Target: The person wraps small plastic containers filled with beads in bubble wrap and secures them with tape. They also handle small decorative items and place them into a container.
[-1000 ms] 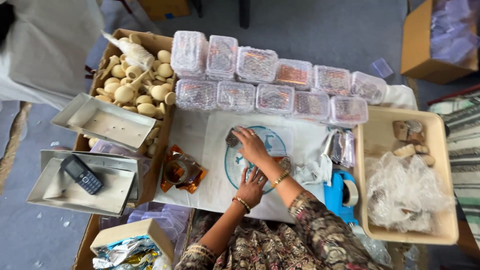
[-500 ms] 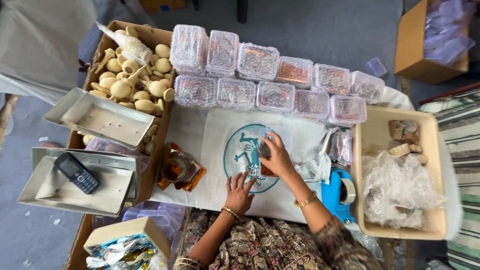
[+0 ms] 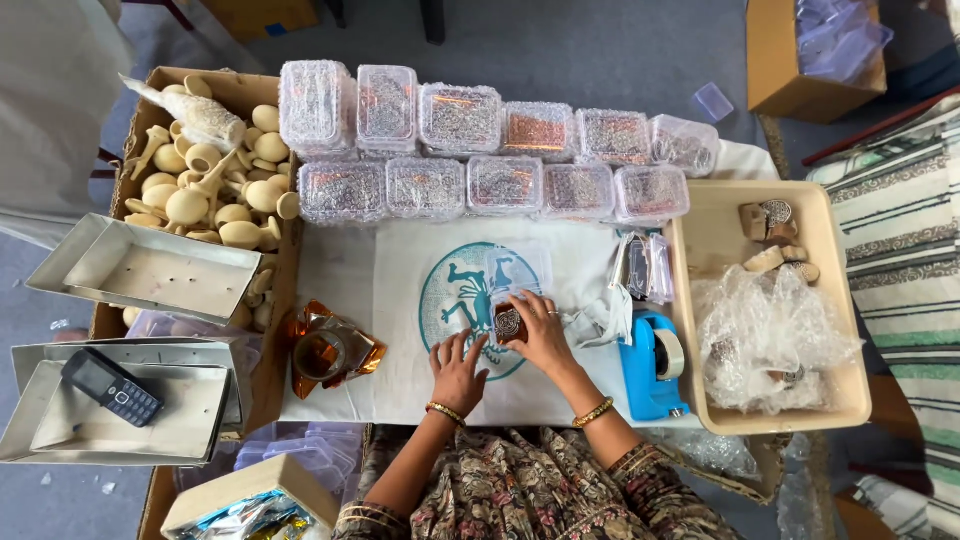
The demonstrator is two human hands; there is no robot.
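The step in hand looks like wrapping or bagging a small carved block (image 3: 508,324) — a brown wooden piece with a pale, finely cut round pattern on its upper face. It sits near the middle of the counter (image 3: 340,268), on the white cloth (image 3: 400,300), over the lower right part of that cloth's teal round print. A clear plastic sleeve (image 3: 520,270) lies just above it, touching or overlapping the block's far edge; which of the 2, I cannot tell.

The right hand (image 3: 540,335) is cupped over the block from the right, its fingers (image 3: 522,303) curled narrow around the block's top and side — holding it. The left hand (image 3: 457,370) lies flat on the cloth just left of the block, fingers spread wide and holding nothing, seemingly pinning the cloth.

In my judgement the next move calls for a steady pinch on the block's edges and a free hand to hold the thin sleeve's mouth apart.

Around the work: 2 rows of clear lidded boxes (image 3: 470,150) beyond, a blue tape dispenser (image 3: 652,365) to the right, and a crumpled orange foil (image 3: 330,350) to the left.
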